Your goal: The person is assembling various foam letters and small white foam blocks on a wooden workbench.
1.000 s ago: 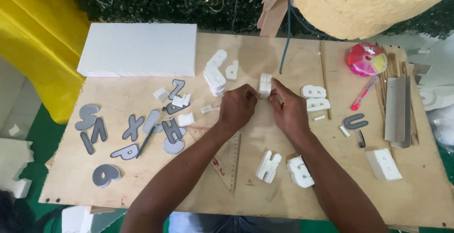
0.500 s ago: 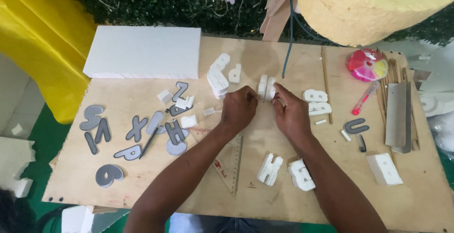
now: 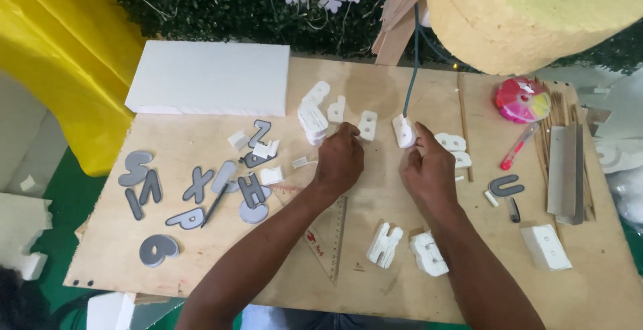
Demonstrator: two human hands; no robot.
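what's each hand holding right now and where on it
The right hand pinches a small white foam piece by its right edge. The left hand touches the left edge of another white foam piece with its fingertips; whether it grips it cannot be told.

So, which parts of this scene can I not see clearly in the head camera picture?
- Left hand: fingertips hidden behind knuckles, contact with white foam letter piece unclear.
- Right hand: grip on second white foam piece partly hidden.
- Big yellow foam cylinder: cut off by top edge.
- Clear plastic triangle ruler: partly under forearm.
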